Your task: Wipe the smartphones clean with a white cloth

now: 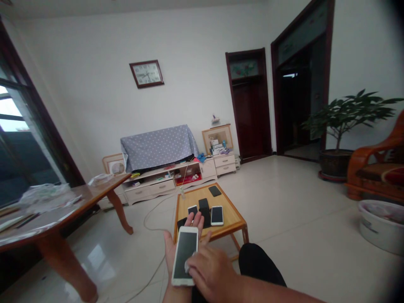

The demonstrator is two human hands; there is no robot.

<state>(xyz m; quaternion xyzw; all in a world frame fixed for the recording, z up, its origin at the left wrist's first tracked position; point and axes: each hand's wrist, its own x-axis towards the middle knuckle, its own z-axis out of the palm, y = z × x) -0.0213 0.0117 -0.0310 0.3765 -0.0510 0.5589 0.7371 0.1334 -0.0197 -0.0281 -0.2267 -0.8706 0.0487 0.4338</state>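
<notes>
A white smartphone (184, 246) with a dark screen lies on the upturned palm of my left hand (169, 248), its fingers stretched out beneath and beyond the top edge. My right hand (216, 267) pinches a small whitish wad, perhaps cloth or tissue (187, 266), against the lower right of the screen. Just ahead stands a low wooden table (227, 208). On it are another white phone (217, 215), a partly covered white phone (192, 208), a black phone (215, 191) and a dark folded case-like item (204, 205).
To the left is a larger wooden table (104, 198) with plastic bags (46, 195). A cable (148, 227) runs over the floor. A white cabinet (151, 191) lines the far wall. At right are a potted plant (337, 164), a wooden armchair (362, 162) and a white tub (380, 229).
</notes>
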